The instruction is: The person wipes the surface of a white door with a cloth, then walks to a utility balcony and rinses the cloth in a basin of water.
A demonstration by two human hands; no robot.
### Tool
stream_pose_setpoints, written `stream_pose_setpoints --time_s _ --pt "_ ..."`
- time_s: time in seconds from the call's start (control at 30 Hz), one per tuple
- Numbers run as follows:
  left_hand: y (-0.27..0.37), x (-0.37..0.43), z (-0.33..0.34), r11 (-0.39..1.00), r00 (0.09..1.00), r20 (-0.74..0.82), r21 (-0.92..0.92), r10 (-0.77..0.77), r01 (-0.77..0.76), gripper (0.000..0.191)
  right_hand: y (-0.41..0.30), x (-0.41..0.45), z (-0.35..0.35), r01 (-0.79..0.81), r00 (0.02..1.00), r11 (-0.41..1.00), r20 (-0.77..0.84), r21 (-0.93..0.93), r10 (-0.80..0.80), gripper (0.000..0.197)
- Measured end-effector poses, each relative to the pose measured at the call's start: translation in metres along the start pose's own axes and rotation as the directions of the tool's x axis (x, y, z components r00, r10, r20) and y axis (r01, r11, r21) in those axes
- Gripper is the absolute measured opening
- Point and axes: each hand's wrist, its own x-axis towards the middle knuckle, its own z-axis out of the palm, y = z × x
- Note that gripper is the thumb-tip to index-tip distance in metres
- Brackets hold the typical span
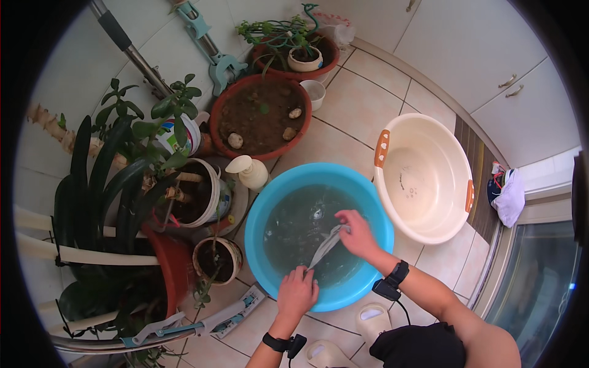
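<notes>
A blue plastic basin (pixel 260 271) holds cloudy greyish water (pixel 294 221) with a few bubbles. Over the water, a wet light-grey cloth (pixel 326 247) is stretched out in a narrow, twisted strip. My left hand (pixel 298 290) grips its lower end near the basin's front rim. At the upper end, my right hand (pixel 357 233) pinches the cloth between thumb and fingers. Both wrists wear black straps with small devices.
Right of the blue basin stands a cream basin (pixel 421 184) with orange handles. A pump bottle (pixel 248 173), potted plants (pixel 216 260) and a large soil-filled pot (pixel 262 115) crowd the left. A squeeze mop head (pixel 239 313) lies at front left, and slippers (pixel 373 322) are below.
</notes>
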Motion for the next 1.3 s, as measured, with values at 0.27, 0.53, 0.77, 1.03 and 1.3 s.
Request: stream_pose_setpoints --time_s 0.27,0.53,0.77,1.03,1.3 --pt "0.002 0.003 -0.002 0.997 0.999 0.011 0.062 0.040 -0.041 0.033 0.016 -0.025 0.039 0.177 0.910 0.952 0.410 -0.248 -0.062 0.040" --pt "0.007 0.013 -0.012 -0.236 0.837 0.142 -0.972 -0.528 0.016 0.040 -0.053 -0.036 0.017 -0.627 0.716 0.595 0.674 0.503 0.185 0.024" --pt "0.005 0.023 0.059 -0.312 0.724 0.222 -0.950 -0.653 0.010 0.041 -0.074 -0.067 0.047 -0.053 0.897 0.975 0.440 0.215 -0.048 0.032" --pt "0.003 0.019 0.040 -0.211 0.731 0.247 -0.967 -0.636 0.143 0.039 -0.039 -0.026 0.037 -0.073 0.982 0.992 0.182 0.100 0.054 0.018" --pt "0.005 0.015 0.028 0.141 0.821 0.152 -0.952 -0.551 0.271 0.050 0.005 -0.006 0.021 0.028 0.962 0.998 0.273 -0.048 -0.014 0.025"
